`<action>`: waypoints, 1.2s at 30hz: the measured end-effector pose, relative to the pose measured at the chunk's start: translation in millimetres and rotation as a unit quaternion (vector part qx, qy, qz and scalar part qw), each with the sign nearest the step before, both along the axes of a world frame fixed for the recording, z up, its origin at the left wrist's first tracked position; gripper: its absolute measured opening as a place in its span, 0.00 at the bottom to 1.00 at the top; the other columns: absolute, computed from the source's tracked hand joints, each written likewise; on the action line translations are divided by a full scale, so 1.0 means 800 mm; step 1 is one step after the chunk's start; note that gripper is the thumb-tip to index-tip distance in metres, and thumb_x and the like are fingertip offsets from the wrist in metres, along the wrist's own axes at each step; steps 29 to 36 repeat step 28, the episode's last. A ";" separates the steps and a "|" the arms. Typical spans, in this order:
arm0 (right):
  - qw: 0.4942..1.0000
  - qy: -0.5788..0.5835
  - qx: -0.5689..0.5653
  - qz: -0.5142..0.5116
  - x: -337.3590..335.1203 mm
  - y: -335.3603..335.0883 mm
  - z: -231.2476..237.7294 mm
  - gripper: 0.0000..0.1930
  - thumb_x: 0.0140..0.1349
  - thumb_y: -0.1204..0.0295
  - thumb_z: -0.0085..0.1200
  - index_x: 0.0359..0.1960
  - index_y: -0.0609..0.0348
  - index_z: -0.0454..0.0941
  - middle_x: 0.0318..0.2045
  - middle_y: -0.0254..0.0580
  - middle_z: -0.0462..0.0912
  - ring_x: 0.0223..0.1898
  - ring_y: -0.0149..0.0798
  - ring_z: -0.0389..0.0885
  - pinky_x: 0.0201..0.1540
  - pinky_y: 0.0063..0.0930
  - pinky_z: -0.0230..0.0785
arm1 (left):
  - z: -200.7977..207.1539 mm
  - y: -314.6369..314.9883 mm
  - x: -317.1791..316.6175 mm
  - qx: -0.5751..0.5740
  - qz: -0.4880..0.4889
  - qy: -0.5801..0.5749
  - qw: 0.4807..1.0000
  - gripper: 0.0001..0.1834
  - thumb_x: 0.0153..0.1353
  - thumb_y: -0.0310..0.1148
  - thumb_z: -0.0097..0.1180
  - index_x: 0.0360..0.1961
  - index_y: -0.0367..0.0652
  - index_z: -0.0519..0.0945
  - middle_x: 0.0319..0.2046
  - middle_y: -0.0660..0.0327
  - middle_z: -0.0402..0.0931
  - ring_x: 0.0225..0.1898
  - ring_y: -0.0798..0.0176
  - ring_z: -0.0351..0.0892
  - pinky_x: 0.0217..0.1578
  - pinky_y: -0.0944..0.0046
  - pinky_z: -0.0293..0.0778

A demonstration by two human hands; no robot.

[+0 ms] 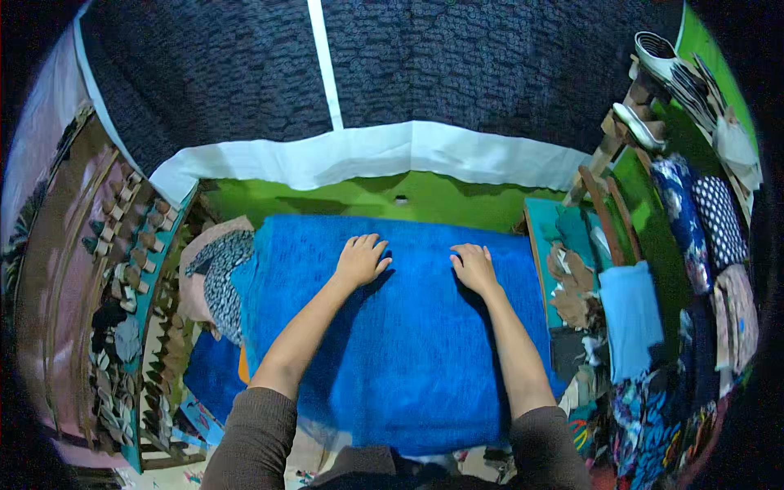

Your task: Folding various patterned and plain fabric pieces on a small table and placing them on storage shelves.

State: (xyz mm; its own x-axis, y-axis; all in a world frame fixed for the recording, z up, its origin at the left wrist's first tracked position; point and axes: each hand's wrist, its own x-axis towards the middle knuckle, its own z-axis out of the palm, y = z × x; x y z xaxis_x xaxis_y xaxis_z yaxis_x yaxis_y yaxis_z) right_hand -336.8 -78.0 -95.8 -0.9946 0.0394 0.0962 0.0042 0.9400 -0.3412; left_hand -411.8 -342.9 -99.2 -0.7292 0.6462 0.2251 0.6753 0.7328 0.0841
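Observation:
A bright blue cloth (408,343) covers the flat surface in front of me and hangs over its near edge. Toward its far side, left of the middle, my left hand (361,260) is over the cloth with fingers stretched out and nothing in them. My right hand (474,268) is over the cloth farther right, its fingers also apart and holding nothing. Whether the palms touch the cloth or hover just above it I cannot tell. Dark sleeves reach to both forearms.
Left stands a rack (155,269) with rows of shoes. Patterned fabric (224,273) lies at the cloth's left edge. On the right, a light blue folded cloth (630,318) and polka-dot fabric (720,220) hang near white shoes (639,125). Behind is a dark patterned curtain (474,65) with white trim.

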 end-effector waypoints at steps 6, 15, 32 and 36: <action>0.999 0.035 -0.016 -0.014 -0.119 0.030 -0.053 0.25 0.62 0.52 0.38 0.49 0.60 0.70 0.46 0.55 0.74 0.53 0.52 0.69 0.61 0.56 0.46 | -0.030 0.046 -0.110 0.004 0.041 -0.030 0.999 0.27 0.56 0.52 0.48 0.49 0.43 0.72 0.51 0.52 0.67 0.55 0.53 0.64 0.53 0.53 0.60; 0.999 0.025 0.042 0.022 -0.152 0.042 -0.087 0.25 0.61 0.49 0.40 0.30 0.59 0.80 0.29 0.52 0.80 0.34 0.51 0.78 0.37 0.41 0.68 | -0.045 0.057 -0.160 -0.026 0.022 -0.186 0.982 0.43 0.42 0.70 0.50 0.47 0.43 0.75 0.34 0.50 0.79 0.37 0.47 0.78 0.38 0.51 0.73; 0.987 0.143 0.074 0.023 -0.103 0.020 -0.006 0.27 0.54 0.45 0.48 0.12 0.56 0.74 0.14 0.47 0.76 0.19 0.48 0.76 0.28 0.38 0.68 | 0.039 0.017 -0.130 -0.171 0.031 -0.198 0.965 0.40 0.39 0.72 0.51 0.36 0.44 0.81 0.34 0.48 0.79 0.39 0.53 0.78 0.42 0.56 0.72; 0.987 0.143 0.074 0.023 -0.103 0.020 -0.006 0.27 0.54 0.45 0.48 0.12 0.56 0.74 0.14 0.47 0.76 0.19 0.48 0.76 0.28 0.38 0.68 | 0.039 0.017 -0.130 -0.171 0.031 -0.198 0.965 0.40 0.39 0.72 0.51 0.36 0.44 0.81 0.34 0.48 0.79 0.39 0.53 0.78 0.42 0.56 0.72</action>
